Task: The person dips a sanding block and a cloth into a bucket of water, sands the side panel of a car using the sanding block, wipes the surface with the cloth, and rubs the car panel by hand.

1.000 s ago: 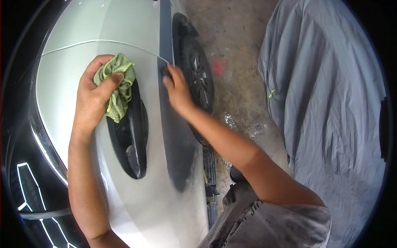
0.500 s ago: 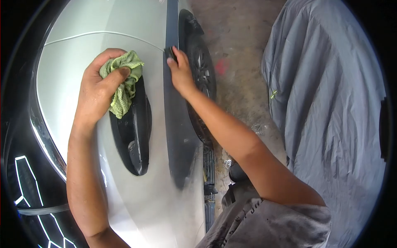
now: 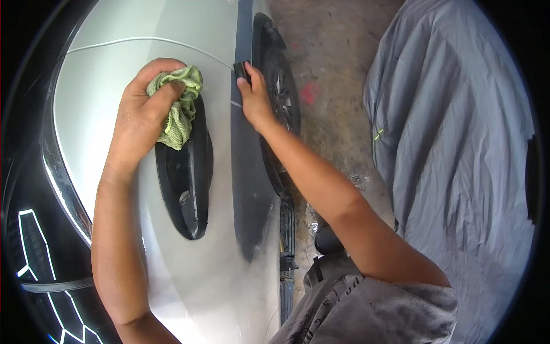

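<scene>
My left hand [image 3: 140,117] is closed round a crumpled green cloth [image 3: 179,109], over the upper end of a long black recessed part [image 3: 186,183] in the pale car body [image 3: 200,275]. To its right, my right hand [image 3: 256,98] grips a small black block [image 3: 241,71] between thumb and fingers. That block rests against the dark grey band [image 3: 247,166] running along the car, close to the curved panel seam. A short light streak crosses the band just below the block.
Beyond my right hand is a wheel [image 3: 286,92] in a black arch. A grey fabric cover [image 3: 447,143] drapes over something large on the right. Between them runs a stained concrete floor [image 3: 326,69]. Dark glass [image 3: 34,189] lies at the far left.
Both hands have shifted slightly up and right in view, cloth and block still held. The black block shows more clearly, and a light streak now appears on the dark band.
</scene>
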